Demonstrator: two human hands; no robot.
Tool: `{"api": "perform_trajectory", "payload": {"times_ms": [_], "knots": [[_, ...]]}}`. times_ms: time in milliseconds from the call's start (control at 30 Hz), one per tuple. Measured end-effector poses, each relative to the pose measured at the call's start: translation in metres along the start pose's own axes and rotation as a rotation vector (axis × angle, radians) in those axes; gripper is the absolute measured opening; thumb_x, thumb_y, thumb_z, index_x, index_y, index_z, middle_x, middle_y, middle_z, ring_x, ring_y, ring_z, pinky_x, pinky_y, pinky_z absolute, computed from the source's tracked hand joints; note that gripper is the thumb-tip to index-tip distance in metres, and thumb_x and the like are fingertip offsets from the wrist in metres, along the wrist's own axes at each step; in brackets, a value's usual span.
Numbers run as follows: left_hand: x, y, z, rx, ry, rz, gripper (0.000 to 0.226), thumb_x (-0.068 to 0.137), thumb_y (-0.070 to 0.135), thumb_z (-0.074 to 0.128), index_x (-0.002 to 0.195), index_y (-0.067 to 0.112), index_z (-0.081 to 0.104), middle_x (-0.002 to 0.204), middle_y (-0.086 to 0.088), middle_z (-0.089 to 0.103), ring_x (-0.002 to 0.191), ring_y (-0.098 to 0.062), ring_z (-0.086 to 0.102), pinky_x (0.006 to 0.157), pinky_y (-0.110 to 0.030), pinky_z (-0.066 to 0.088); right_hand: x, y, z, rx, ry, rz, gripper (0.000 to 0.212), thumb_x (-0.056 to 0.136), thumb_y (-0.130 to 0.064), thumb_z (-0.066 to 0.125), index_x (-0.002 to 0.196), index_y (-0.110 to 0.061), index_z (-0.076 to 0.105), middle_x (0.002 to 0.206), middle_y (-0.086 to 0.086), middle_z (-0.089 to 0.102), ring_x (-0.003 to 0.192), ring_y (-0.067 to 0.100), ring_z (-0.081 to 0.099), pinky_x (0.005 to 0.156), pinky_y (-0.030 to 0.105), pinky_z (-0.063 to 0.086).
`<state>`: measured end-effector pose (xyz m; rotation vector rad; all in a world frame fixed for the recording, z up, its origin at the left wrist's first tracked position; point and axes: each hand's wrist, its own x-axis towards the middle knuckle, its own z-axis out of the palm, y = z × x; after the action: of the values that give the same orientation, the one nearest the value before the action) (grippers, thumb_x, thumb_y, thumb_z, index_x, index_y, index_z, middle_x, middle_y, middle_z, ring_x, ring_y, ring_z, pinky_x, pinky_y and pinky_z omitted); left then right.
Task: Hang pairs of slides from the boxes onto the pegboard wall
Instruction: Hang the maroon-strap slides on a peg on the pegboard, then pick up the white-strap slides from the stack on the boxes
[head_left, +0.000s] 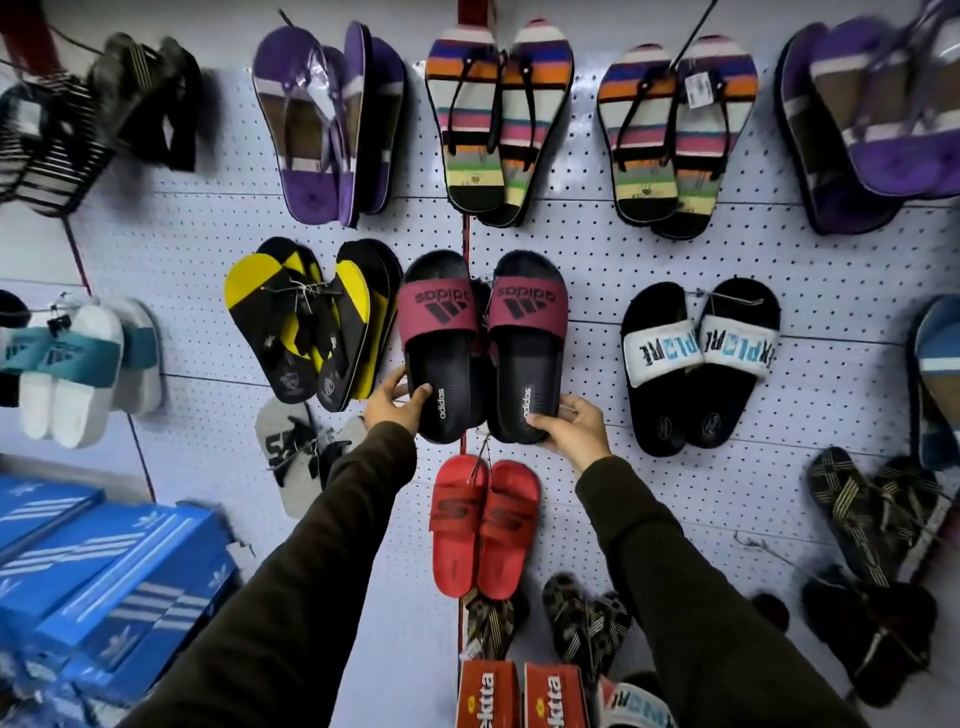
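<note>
Black slide pair (483, 348), maroon logo straps, toes up against pegboard wall (587, 249). Left hand (397, 402) grips left slide's heel; right hand (569, 423) grips right heel. Red slides (483, 525) just below hands.

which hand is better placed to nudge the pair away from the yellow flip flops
Left. The left hand grips the heel of the left slide, the one beside the yellow flip flops. The right hand holds the far slide.
</note>
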<state>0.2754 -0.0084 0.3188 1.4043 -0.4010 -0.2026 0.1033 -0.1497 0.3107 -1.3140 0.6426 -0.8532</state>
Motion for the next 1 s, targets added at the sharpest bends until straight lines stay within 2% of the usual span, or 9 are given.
{"api": "perform_trajectory", "payload": {"times_ms": [167,400,533,633,700,767,833,867,1000], "knots": [[-0.001,-0.039,0.002,0.020,-0.055,-0.096,0.055,0.086,0.008,0.067,0.138,0.013,0.051,0.134,-0.024,0.058,0.119,-0.040,0.060,0.103,-0.057,0.046,0.001,0.038,0.000,-0.007,0.005,0.070,0.056,0.082,0.013,0.069,0.134,0.007,0.051,0.134,0.029,0.061,0.122,0.041,0.062,0.099,0.058,0.052],[-0.021,-0.061,0.009,-0.038,0.023,-0.082,0.041,0.088,0.010,0.063,0.129,0.009,0.057,0.131,-0.018,0.060,0.112,-0.035,0.062,0.101,-0.054,0.050,-0.006,0.064,-0.002,0.016,-0.064,0.044,0.054,0.086,0.005,0.070,0.136,0.001,0.051,0.123,0.020,0.064,0.099,0.028,0.067,0.073,0.030,0.061],[-0.043,-0.088,0.011,-0.013,0.051,-0.115,0.038,0.088,0.014,0.064,0.126,0.012,0.058,0.122,-0.010,0.063,0.099,-0.027,0.061,0.099,-0.053,0.052,-0.018,0.078,-0.018,0.020,-0.108,0.103,0.051,0.088,-0.005,0.071,0.134,-0.009,0.052,0.107,0.007,0.068,0.083,0.022,0.071,0.078,0.029,0.059],[-0.071,-0.122,0.014,0.002,0.064,-0.185,0.034,0.089,0.015,0.064,0.122,0.011,0.060,0.109,-0.005,0.062,0.085,-0.025,0.060,0.087,-0.049,0.056,-0.032,0.101,-0.038,-0.023,-0.082,0.155,0.050,0.087,-0.005,0.073,0.133,-0.007,0.053,0.112,0.010,0.067,0.080,0.019,0.070,0.071,0.027,0.060],[-0.095,-0.150,0.018,0.039,0.049,-0.243,0.029,0.089,0.014,0.064,0.118,0.009,0.062,0.105,-0.004,0.060,0.080,-0.024,0.059,0.077,-0.044,0.056,-0.045,0.125,-0.056,-0.099,-0.058,0.204,0.048,0.087,-0.002,0.071,0.133,-0.005,0.056,0.119,0.014,0.066,0.085,0.021,0.068,0.073,0.033,0.060],[-0.121,-0.179,0.021,0.088,0.007,-0.317,0.033,0.089,0.014,0.065,0.120,0.007,0.062,0.107,-0.006,0.061,0.089,-0.024,0.060,0.084,-0.046,0.056,-0.061,0.150,-0.078,-0.197,-0.011,0.243,0.046,0.086,0.003,0.069,0.130,-0.002,0.060,0.127,0.019,0.065,0.103,0.029,0.066,0.084,0.041,0.058],[-0.147,-0.206,0.027,0.177,-0.042,-0.389,0.035,0.087,0.015,0.066,0.121,0.007,0.064,0.110,-0.009,0.066,0.092,-0.025,0.062,0.089,-0.045,0.056,-0.078,0.174,-0.105,-0.272,0.069,0.274,0.045,0.083,0.011,0.068,0.127,0.005,0.062,0.129,0.024,0.065,0.114,0.033,0.064,0.089,0.029,0.056],[-0.162,-0.220,0.028,0.220,-0.071,-0.417,0.034,0.087,0.014,0.066,0.121,0.008,0.064,0.112,-0.011,0.068,0.091,-0.025,0.062,0.088,-0.043,0.057,-0.089,0.186,-0.120,-0.305,0.114,0.305,0.045,0.082,0.013,0.068,0.126,0.007,0.063,0.128,0.025,0.066,0.114,0.032,0.064,0.090,0.025,0.055],[-0.213,-0.266,0.039,0.392,-0.224,-0.511,0.035,0.089,0.006,0.060,0.124,0.005,0.063,0.106,-0.014,0.071,0.080,-0.023,0.058,0.073,-0.026,0.053,-0.131,0.233,-0.184,-0.505,0.313,0.519,0.048,0.078,0.000,0.075,0.124,-0.006,0.066,0.125,0.018,0.069,0.110,0.031,0.066,0.097,0.040,0.053]]}}
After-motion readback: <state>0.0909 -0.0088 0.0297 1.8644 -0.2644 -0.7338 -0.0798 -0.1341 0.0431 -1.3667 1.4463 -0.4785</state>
